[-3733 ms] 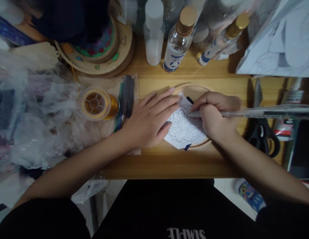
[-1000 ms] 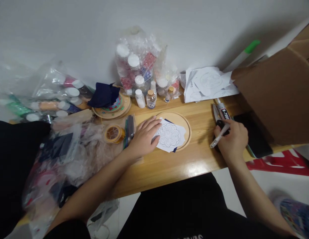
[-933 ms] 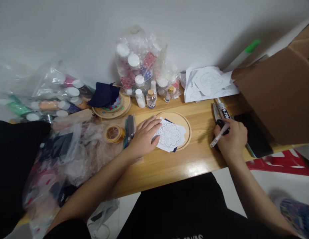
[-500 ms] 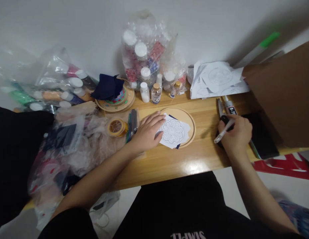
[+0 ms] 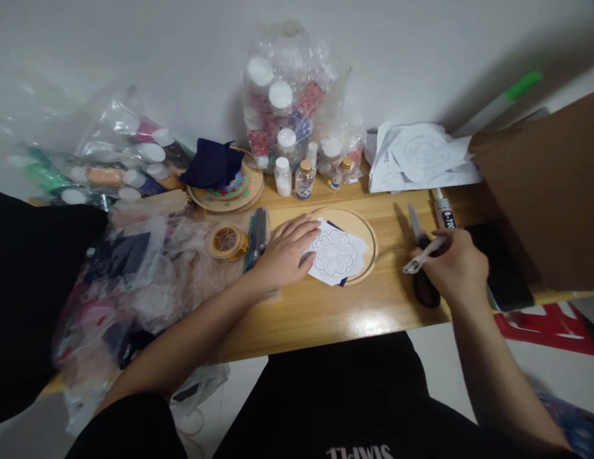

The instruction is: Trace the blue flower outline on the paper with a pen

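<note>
you have a small white paper sheet (image 5: 331,254) with angled edges, bearing a thin-lined flower, lying flat on a round pale wooden board with a rim (image 5: 362,231). a dark navy layer (image 5: 343,282) (cloth or paper, too little shows to say) peeks out from under the sheet on the board's far and near sides. your left hand (image 5: 286,256) rests at the board's left side, palm down, fingers loosely spread over the sheet's left edge, gripping nothing. your right hand (image 5: 462,262) is well apart from the board, to its right, fingers curled around a slim clear plastic pen (image 5: 425,255). black-handled metal scissors (image 5: 422,242) lie right of the board too, partly covered by the pen and hand; whether your fingers touch them cannot be told.

the step in hand seems to be steadying the sheet while the pen is away from it. the next move, in my judgement, calls for light, even pressure from the left fingers, so the loose layers don't slide, and for care around the blades.
</note>
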A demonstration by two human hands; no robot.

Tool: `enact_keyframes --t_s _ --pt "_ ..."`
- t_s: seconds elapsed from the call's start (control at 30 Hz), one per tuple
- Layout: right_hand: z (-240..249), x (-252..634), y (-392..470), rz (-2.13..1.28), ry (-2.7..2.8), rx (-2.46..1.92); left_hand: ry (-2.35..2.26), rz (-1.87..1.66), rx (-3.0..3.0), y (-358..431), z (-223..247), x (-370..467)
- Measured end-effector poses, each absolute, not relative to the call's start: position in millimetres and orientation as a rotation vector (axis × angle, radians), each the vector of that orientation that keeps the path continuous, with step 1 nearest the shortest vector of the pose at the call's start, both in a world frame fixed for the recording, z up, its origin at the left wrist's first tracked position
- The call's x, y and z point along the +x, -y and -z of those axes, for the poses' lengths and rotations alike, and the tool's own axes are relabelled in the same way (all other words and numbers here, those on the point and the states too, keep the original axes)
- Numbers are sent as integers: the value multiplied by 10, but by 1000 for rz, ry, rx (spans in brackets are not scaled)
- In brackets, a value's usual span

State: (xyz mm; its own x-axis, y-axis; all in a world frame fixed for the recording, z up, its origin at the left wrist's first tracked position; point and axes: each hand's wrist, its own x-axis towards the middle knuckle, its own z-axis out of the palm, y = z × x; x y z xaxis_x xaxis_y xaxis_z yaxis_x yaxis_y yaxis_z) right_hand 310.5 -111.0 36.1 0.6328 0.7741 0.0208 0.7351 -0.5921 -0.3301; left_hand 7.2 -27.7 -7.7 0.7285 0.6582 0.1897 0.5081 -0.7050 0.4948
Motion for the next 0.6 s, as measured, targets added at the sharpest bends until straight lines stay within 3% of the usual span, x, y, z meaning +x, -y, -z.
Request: enact_keyframes --t_s 0.13,0.3,0.6 --pt "-510 3068 1077 -301 969 -2466 -893 -497 2511 278 79 69" --pt "-572 3092 1002 -326 926 -2048 -894 -491 2498 276 75 68" --pt "-492 3123 619 98 1066 -1478 -905 -488 2500 285 52 75"
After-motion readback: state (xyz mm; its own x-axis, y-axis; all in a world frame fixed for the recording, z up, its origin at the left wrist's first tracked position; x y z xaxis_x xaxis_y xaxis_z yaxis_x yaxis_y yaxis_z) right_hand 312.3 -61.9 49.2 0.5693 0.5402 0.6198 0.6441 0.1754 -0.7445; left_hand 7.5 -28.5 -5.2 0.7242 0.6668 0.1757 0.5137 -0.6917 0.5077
